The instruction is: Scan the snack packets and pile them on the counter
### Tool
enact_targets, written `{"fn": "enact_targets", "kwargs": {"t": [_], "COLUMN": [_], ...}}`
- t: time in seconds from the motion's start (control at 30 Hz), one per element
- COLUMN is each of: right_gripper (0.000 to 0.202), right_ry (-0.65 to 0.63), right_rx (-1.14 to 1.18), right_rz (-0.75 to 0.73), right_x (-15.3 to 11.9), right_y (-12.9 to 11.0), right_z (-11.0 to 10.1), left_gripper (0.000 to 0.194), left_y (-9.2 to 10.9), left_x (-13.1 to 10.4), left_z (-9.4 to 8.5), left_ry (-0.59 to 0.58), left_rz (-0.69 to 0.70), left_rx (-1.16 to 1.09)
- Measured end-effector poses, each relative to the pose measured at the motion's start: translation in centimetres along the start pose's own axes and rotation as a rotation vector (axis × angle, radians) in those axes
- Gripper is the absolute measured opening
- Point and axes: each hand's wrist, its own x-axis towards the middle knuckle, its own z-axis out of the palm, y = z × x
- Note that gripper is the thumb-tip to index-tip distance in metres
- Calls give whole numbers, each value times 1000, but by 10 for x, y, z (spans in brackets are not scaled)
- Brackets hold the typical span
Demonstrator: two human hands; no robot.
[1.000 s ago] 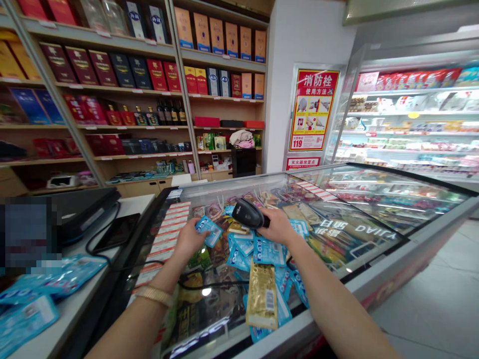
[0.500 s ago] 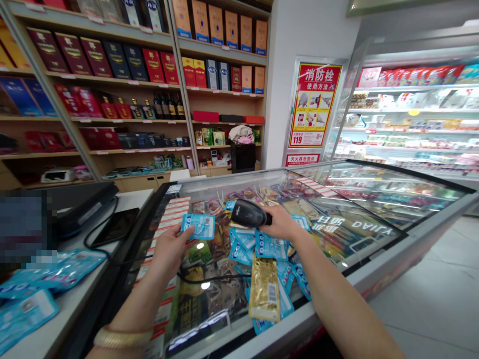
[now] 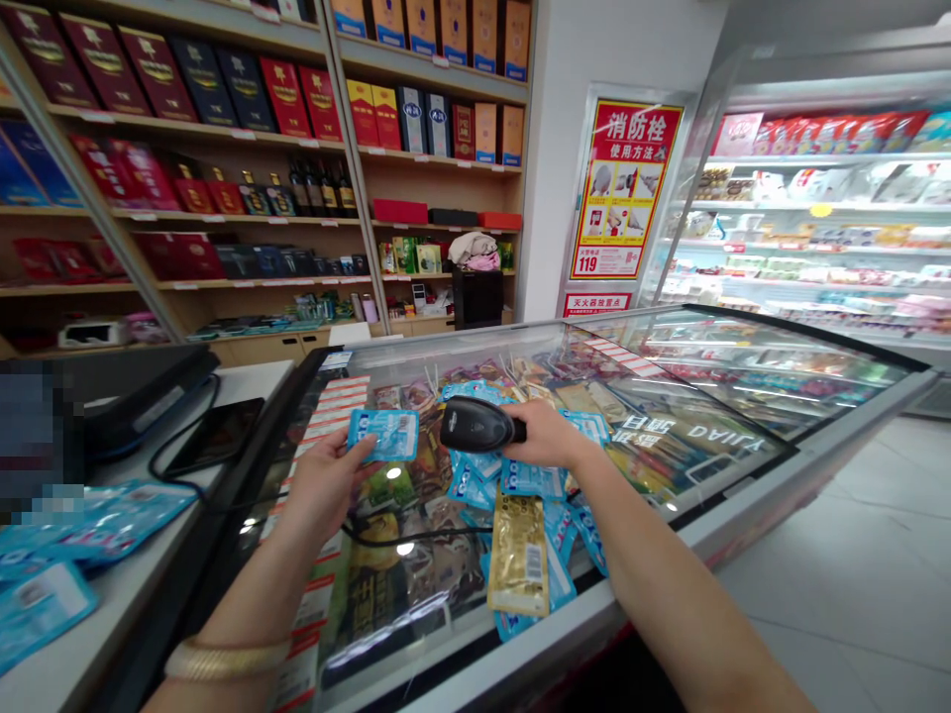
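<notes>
Pinched between the thumb and fingers of my left hand (image 3: 331,480) is a small blue packet (image 3: 397,436), its printed side turned up. My right hand (image 3: 546,434) is wrapped round the handle of a black barcode scanner (image 3: 475,424), whose head points left at the packet, a short gap apart. Below the scanner, a heap of similar blue packets (image 3: 472,482) lies on the freezer's glass top. A gold packet (image 3: 520,555) with a barcode rests on that heap. The scanner's black cable (image 3: 431,537) loops across the glass; part of it is hidden.
The chest freezer (image 3: 743,515) stretches away to the right. On the left, a white counter (image 3: 159,555) bears more blue packets (image 3: 134,515), a dark phone-like slab (image 3: 215,436) and a black device (image 3: 149,391). Behind stand shelves of boxes and bottles (image 3: 319,188).
The view has shifted slightly, and the scanner's head now sits a little closer to the blue packet in my left hand. Both hands keep their hold.
</notes>
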Motion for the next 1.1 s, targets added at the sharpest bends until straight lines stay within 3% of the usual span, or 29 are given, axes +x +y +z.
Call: {"fn": "enact_targets", "kwargs": {"t": [1.1], "right_gripper": [18], "right_ry": [-23], "right_rx": [-39], "right_rz": [21], "right_x": [1], "right_y": [-2], "right_z": [3], "left_gripper": [15], "left_y": [-5], "left_x": [4], "left_z": [-4], "left_ry": [-31], "left_rz": [26], "left_rx": [15]}}
